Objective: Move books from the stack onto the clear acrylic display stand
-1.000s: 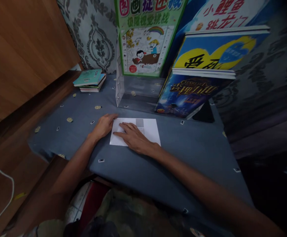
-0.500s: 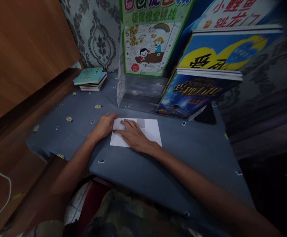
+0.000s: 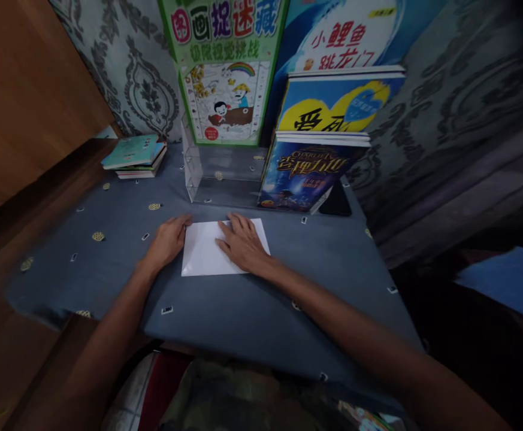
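Note:
A white sheet of paper (image 3: 202, 254) lies flat on the blue patterned tablecloth (image 3: 121, 251). My left hand (image 3: 168, 240) rests at the paper's left edge, fingers curled with the tips against the top left corner. My right hand (image 3: 242, 243) lies palm down on the right half of the sheet, fingers stretched out toward its far edge.
A clear plastic stand (image 3: 218, 173) sits just behind the paper. Picture books lean against the wall: a green one (image 3: 223, 72), a yellow and blue one (image 3: 337, 102) and a dark blue one (image 3: 308, 173). A small stack of books (image 3: 134, 154) lies at the back left.
My right hand has slid rightward across the paper, from its left-middle to its right half. The grey patch seen on the sheet earlier is covered. The camera has swung to the right.

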Demonstrator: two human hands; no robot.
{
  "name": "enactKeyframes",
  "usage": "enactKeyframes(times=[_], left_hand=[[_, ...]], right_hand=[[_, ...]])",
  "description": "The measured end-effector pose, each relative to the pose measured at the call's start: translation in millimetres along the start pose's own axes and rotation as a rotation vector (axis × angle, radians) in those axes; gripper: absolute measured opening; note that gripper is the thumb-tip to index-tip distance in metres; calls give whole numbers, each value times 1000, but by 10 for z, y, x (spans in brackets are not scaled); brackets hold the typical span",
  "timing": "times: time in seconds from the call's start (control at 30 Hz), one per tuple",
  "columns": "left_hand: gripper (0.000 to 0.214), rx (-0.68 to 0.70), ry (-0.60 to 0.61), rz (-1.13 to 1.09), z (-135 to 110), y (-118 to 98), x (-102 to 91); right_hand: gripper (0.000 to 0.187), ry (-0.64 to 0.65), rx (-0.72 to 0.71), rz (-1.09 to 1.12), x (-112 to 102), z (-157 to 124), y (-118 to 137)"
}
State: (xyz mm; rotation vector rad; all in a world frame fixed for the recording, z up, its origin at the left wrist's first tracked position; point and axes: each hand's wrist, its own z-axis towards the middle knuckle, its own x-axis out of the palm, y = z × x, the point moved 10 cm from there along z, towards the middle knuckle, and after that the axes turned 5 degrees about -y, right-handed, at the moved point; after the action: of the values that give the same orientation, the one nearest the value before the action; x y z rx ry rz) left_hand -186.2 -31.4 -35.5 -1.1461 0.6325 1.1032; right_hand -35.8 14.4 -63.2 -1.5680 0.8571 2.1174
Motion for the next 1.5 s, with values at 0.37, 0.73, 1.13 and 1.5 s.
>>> enactKeyframes(times=[0.37, 0.73, 1.13, 1.5], left_hand=[[40, 25, 19, 66, 2, -57, 8], [35, 349, 185, 185, -101, -985, 560], [45, 620, 417, 116, -690, -1687, 746], [60, 419, 584, 342, -624, -1289, 581]], right_hand=[[50, -124, 99, -6, -193, -430, -905], [49, -102, 56, 39, -225, -429, -918], [49, -89, 73, 10, -243, -442, -892], [72, 6, 12, 14, -271, -557, -820]])
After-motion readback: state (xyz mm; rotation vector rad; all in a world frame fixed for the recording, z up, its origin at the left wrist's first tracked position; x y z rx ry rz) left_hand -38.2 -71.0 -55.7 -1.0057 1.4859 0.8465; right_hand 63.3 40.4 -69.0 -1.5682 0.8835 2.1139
